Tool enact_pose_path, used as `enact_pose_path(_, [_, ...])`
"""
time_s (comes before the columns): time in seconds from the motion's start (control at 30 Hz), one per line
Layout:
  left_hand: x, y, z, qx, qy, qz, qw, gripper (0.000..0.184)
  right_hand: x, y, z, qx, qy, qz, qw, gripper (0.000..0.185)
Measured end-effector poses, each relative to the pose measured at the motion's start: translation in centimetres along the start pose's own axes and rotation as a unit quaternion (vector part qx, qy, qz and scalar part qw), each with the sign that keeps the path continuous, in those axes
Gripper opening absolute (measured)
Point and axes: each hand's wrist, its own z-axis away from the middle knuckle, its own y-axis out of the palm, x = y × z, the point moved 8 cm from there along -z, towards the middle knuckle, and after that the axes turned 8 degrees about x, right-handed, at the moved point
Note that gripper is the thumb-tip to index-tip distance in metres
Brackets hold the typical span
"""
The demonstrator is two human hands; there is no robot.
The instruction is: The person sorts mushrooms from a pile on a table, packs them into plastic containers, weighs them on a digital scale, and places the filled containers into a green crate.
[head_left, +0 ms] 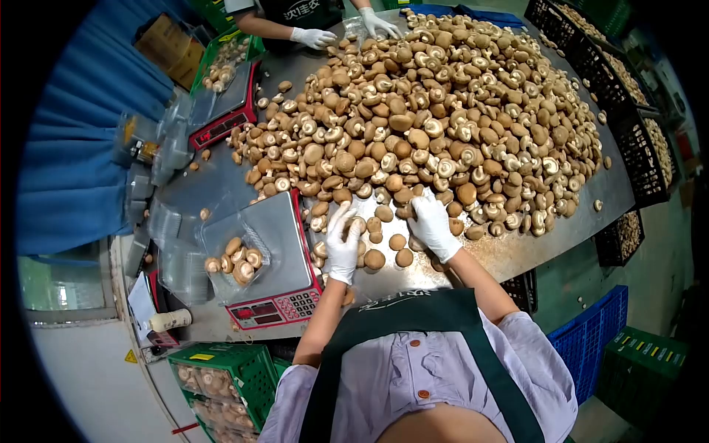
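Observation:
A big heap of brown-capped shiitake mushrooms covers most of the metal table. At its near edge my left hand, in a white glove, has its fingers curled round a mushroom. My right hand, also gloved, reaches into the heap's front edge, its fingers bent against a mushroom; the fingertips are partly hidden. Several loose mushrooms lie between my hands. Left of my left hand, a clear plastic tray holding several mushrooms rests on a red-framed digital scale.
Stacked clear trays stand left of the scale. Across the table are another person's gloved hands and a second scale. Black crates of mushrooms line the right side. A green crate sits below the table's left end.

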Motion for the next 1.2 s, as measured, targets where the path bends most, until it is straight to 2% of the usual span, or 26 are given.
enact_pose_path(0.03, [0.2, -0.7, 0.3, -0.012, -0.015, 0.004, 1.000, 0.022, 0.4, -0.6, 0.5, 0.002, -0.002, 0.000, 1.000, 0.030])
enact_pose_path(0.1, [1.1, -1.9, 1.4, -0.004, -0.019, -0.043, 0.999, 0.024, -0.8, -2.4, 2.0, -0.013, 0.099, -0.164, 0.981, 0.031])
enact_pose_path(0.13, [0.8, -2.5, 2.2, 0.000, -0.019, -0.069, 0.997, 0.024, -1.9, -2.9, 3.0, -0.005, 0.159, -0.307, 0.938, 0.032])
enact_pose_path(0.17, [0.3, -2.9, 3.2, 0.006, -0.018, -0.095, 0.995, 0.023, -2.9, -3.9, 3.6, 0.020, 0.194, -0.349, 0.917, 0.033])
enact_pose_path(0.23, [-0.5, -3.3, 5.2, 0.016, 0.001, -0.137, 0.990, 0.021, -4.9, -5.2, 5.3, 0.021, 0.226, -0.605, 0.763, 0.034])
enact_pose_path(0.27, [-0.8, -3.3, 6.4, 0.027, 0.015, -0.169, 0.985, 0.021, -5.8, -5.9, 6.0, 0.036, 0.229, -0.661, 0.713, 0.035])
enact_pose_path(0.3, [-1.1, -3.2, 7.8, 0.040, 0.027, -0.199, 0.979, 0.022, -8.5, -4.7, 7.2, 0.044, 0.201, -0.698, 0.686, 0.039])
enact_pose_path(0.4, [0.4, -1.9, 11.3, 0.130, 0.096, -0.270, 0.949, 0.020, -7.8, -7.7, 7.5, 0.003, 0.155, -0.797, 0.583, 0.046])
enact_pose_path(0.43, [1.1, -1.8, 12.0, 0.128, 0.092, -0.269, 0.950, 0.020, -7.1, -8.4, 7.5, 0.002, 0.153, -0.822, 0.549, 0.048])
enact_pose_path(0.5, [2.5, 0.3, 13.8, 0.238, 0.120, -0.347, 0.899, 0.016, -8.1, -7.8, 7.6, -0.011, 0.186, -0.803, 0.566, 0.042])
enact_pose_path(0.57, [2.1, 0.6, 13.8, 0.224, 0.152, -0.357, 0.894, 0.013, -10.6, -6.5, 8.0, -0.027, 0.262, -0.692, 0.672, 0.036])
enact_pose_path(0.6, [1.9, 0.4, 13.8, 0.220, 0.148, -0.344, 0.901, 0.014, -10.5, -6.7, 7.7, 0.005, 0.256, -0.647, 0.718, 0.026])
enact_pose_path(0.63, [1.8, 0.2, 13.8, 0.217, 0.144, -0.329, 0.908, 0.016, -11.0, -6.4, 7.8, 0.029, 0.306, -0.584, 0.751, 0.020])
enact_pose_path(0.7, [1.3, 0.5, 13.5, 0.221, 0.164, -0.311, 0.910, 0.011, -10.2, -7.0, 6.9, 0.028, 0.313, -0.485, 0.816, 0.018])
enact_pose_path(0.77, [0.6, -0.8, 12.4, 0.136, 0.127, -0.234, 0.954, 0.005, -11.2, -7.6, 6.5, -0.020, 0.313, -0.363, 0.877, 0.022])
enact_pose_path(0.8, [-0.5, -1.2, 11.3, 0.109, 0.133, -0.248, 0.953, 0.003, -11.6, -8.2, 6.3, -0.052, 0.301, -0.283, 0.909, 0.022])
enact_pose_path(0.87, [-0.4, -1.3, 9.6, 0.051, 0.123, -0.298, 0.945, 0.016, -11.4, -9.5, 5.5, -0.080, 0.244, -0.109, 0.960, 0.028])
enact_pose_path(0.9, [-0.8, -1.5, 8.3, 0.010, 0.114, -0.297, 0.948, 0.022, -11.3, -9.7, 5.2, -0.081, 0.245, -0.108, 0.960, 0.028])
enact_pose_path(0.93, [-1.4, -1.4, 7.0, 0.010, 0.115, -0.297, 0.948, 0.022, -10.2, -10.1, 4.5, -0.065, 0.217, -0.019, 0.974, 0.035])
enact_pose_path(0.97, [-1.9, -0.6, 5.7, 0.067, 0.114, -0.305, 0.943, 0.030, -9.2, -10.2, 3.8, -0.048, 0.188, 0.069, 0.979, 0.042])
enact_pose_path(1.0, [-2.0, 0.2, 5.3, 0.124, 0.112, -0.313, 0.935, 0.038, -9.4, -9.1, 3.5, 0.010, 0.190, 0.085, 0.978, 0.055])
enact_pose_path(1.03, [-2.0, 0.3, 5.3, 0.124, 0.113, -0.312, 0.935, 0.038, -8.9, -8.6, 3.2, 0.040, 0.200, 0.110, 0.973, 0.054])
enact_pose_path(1.1, [-1.3, 3.0, 6.1, 0.274, 0.131, -0.353, 0.885, 0.049, -8.3, -7.3, 2.7, 0.036, 0.155, 0.178, 0.971, 0.054])
enact_pose_path(1.13, [-0.5, 3.8, 6.8, 0.296, 0.149, -0.368, 0.869, 0.049, -8.3, -6.9, 2.6, 0.032, 0.143, 0.178, 0.973, 0.054])
enact_pose_path(1.2, [0.4, 4.2, 7.0, 0.275, 0.168, -0.407, 0.855, 0.047, -8.8, -7.1, 2.9, 0.023, 0.149, 0.163, 0.975, 0.055])
